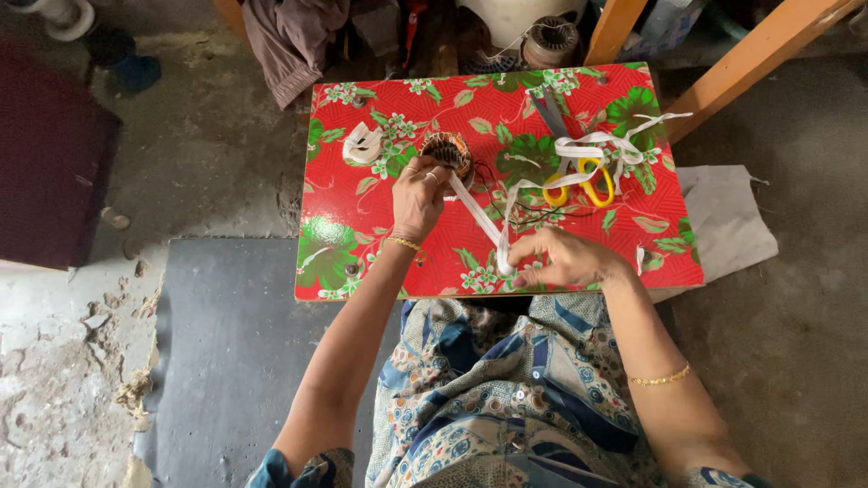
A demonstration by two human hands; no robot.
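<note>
Patterned blue cloth across my lap sits closest, and just past it my right hand (565, 259) rests near the front edge of the board, fingers pinched shut on the white tape (477, 217). That tape runs taut, up and to the left, to the wound coil (447, 151), a small round copper-brown winding standing left of centre on the board. My left hand (418, 194) grips the coil's near side, fingers curled closed around it. Judging by the look of it, the coil shows mostly bare winding with tape only starting at its near edge, so I rate the wrapping as early, with most of the circumference left to cover; its far side is hidden from me. Loose tape trails right in a tangle over the yellow-handled scissors (583, 185), with thin dark wire (529, 212) lying between them and my right hand. A short folded scrap of white tape (363, 143) lies at the board's far left. The red floral board (380, 253) serves as a low tabletop above rough grey concrete floor (199, 154). A white cloth (723, 217) lies under the right edge, orange wooden legs (750, 50) rise at upper right, and a dark mat (235, 343) is at my left.
</note>
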